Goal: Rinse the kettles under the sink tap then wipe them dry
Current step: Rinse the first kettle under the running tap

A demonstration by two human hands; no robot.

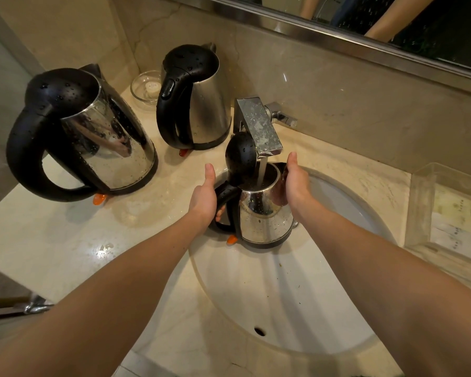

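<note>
A steel kettle [264, 221] with its black lid flipped open is held upright over the sink basin [297, 295], under the tap [259, 126]. Water runs from the tap into its mouth. My left hand [203, 195] grips its black handle, thumb up. My right hand [292, 183] wraps around the kettle's right side near the rim, thumb raised. Two more steel kettles with black lids and handles stand on the counter: a large one [93, 137] at the left and another [199, 102] behind the sink, both beaded with water drops.
A small glass dish [143, 87] sits in the back corner between the two counter kettles. A clear tray [446, 210] stands on the counter at the right. A mirror [392, 20] runs along the wall above. The marble counter [79, 240] is wet.
</note>
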